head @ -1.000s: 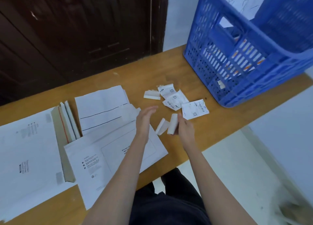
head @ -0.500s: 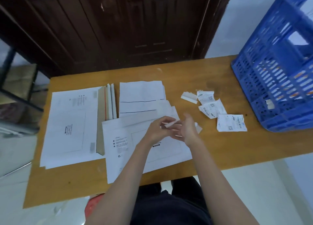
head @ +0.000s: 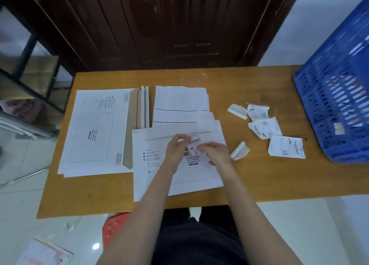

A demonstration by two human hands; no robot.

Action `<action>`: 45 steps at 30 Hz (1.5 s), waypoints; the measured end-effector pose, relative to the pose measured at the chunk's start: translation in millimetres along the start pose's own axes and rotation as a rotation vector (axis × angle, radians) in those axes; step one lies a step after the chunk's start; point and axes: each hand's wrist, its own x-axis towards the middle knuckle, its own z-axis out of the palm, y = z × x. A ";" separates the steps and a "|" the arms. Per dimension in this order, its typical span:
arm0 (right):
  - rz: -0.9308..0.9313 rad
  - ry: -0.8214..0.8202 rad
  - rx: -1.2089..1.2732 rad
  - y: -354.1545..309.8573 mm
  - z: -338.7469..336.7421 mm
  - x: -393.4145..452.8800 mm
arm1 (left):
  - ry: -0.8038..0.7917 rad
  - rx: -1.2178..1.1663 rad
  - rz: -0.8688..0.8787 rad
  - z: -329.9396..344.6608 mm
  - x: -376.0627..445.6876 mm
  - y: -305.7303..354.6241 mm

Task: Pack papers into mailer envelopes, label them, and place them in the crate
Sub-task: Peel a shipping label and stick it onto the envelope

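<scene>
Fingers point(head: 184, 140) of both hands pinch a small barcode label point(head: 194, 143) from either side, the left hand point(head: 176, 152) at its left edge and the right hand point(head: 216, 153) at its near right corner, fingers curled around the paper. The label hangs just above the mailer point(head: 177, 161) lying flat at the near middle of the worktop point(head: 259, 177); whether it touches the mailer cannot be told. Printed under the hands is a box reading "Please attach ste express waybill here".

Just right of the right hand, a curled strip of backing paper point(head: 239, 151) lies on the wood. Farther right, three more labels point(head: 286, 148) are scattered, with another folded scrap point(head: 237, 111) at their far left. Behind the mailer, touching its far edge, sits a stack of papers point(head: 180, 105) crossed by two dark lines. Left of it lies a pile of mailers point(head: 95, 133), flaps open toward the papers, showing brown card and a red strip.

The blue crate point(head: 337, 109) stands tilted at the far right edge of the worktop, well apart from the hands; white items show through its slotted wall, though what they are is not clear.

Beyond the worktop rises a dark wooden door point(head: 169, 25). A red object point(head: 115, 226) and a printed packet point(head: 46, 252) lie on the pale floor point(head: 20, 205) near left, below the worktop's edge. The person's dark-clad lap fills the near centre.
</scene>
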 end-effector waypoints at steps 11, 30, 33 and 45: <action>-0.142 -0.162 0.081 21.9 8.7 -3.0 | 0.116 0.193 0.030 -2.0 -0.5 -28.7; -0.244 0.020 -0.025 39.0 19.0 20.1 | 0.244 0.517 0.089 -9.9 10.9 -20.0; -0.238 0.024 -0.038 39.2 19.6 23.9 | 0.213 0.531 0.051 -9.1 10.2 -19.4; -0.379 0.124 -0.195 45.6 28.1 25.3 | 0.260 0.627 0.141 -12.9 17.0 -29.7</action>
